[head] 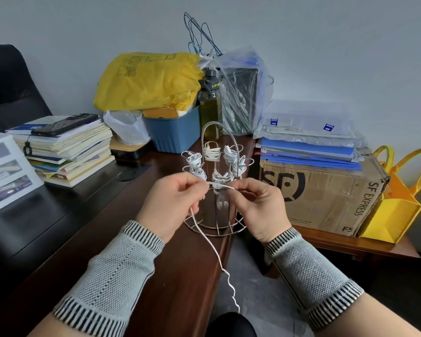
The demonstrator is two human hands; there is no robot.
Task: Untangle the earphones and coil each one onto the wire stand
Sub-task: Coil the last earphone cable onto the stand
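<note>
White earphone cord (220, 185) stretched between both hands just in front of wire stand (215, 181), near its front arm; tail trails down over worktop (180, 276) edge toward floor. Left hand (173, 203) grip pinching cord, fingers curled. Right hand (259, 205) grip pinching other end. Stand on worktop already carries several coiled earphones (212, 154) on arms. Judgement: task mostly done; this cord still to coil. Cardboard box (326, 190) beside.
</note>
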